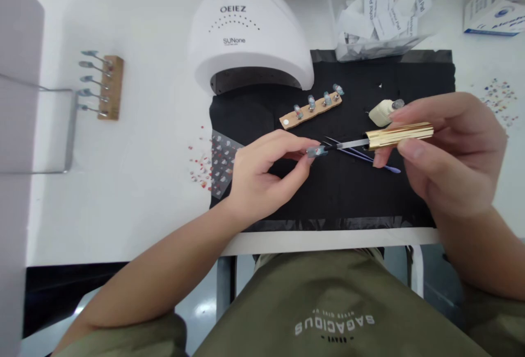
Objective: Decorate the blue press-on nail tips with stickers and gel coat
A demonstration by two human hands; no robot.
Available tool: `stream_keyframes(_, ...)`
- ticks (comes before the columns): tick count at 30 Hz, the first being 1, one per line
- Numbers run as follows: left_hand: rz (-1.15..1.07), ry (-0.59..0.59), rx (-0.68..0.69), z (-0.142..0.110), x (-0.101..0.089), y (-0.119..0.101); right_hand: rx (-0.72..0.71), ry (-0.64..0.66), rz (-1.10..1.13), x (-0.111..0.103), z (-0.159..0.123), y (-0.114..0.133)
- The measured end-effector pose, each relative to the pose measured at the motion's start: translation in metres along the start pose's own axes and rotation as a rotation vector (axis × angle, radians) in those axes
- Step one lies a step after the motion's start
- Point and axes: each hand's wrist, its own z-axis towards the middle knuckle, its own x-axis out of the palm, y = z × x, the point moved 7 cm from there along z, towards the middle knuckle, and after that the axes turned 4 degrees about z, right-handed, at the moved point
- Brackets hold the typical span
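Between the thumb and forefinger of my left hand point(273, 171) is a blue-grey false nail point(316, 151) with a small red and white decoration. My right hand point(455, 154) grips the gold cap of a nail polish brush point(397, 136). Its clear stem points left, and the dark bristles reach the nail's right end; whether they touch cannot be made out. Behind the right fingers sits a cream polish bottle point(381, 113). Purple tweezers point(369, 158) lie on the black cloth point(328, 198) under the brush. A wooden stand point(311, 111) with several decorated nails rests farther back.
A white nail lamp point(250, 34) stands at the back, beside a clear bin point(381, 18) of alcohol pad packets. Another nail stand point(110, 88) is at left. A sticker sheet point(221, 163) and loose decorations point(199, 168) lie left; more gems point(498, 100) and a box point(494, 4) are right.
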Motion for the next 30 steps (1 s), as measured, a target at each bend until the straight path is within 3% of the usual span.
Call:
stream_keyframes(13,0.094,-0.017,0.095,0.0007,-0.0017,-0.0058,0.026,-0.057,-0.084,0.0009,-0.0037,0.0004)
stream_keyframes(21,0.146,-0.019,0.094,-0.0003,-0.0031,-0.0052,0.035,0.034,-0.087,0.0095,-0.0054,0.0052)
stream_keyframes(30,0.134,-0.015,0.102,-0.0001,-0.0028,-0.0059,0.041,0.039,-0.146,0.0077,-0.0067,0.0045)
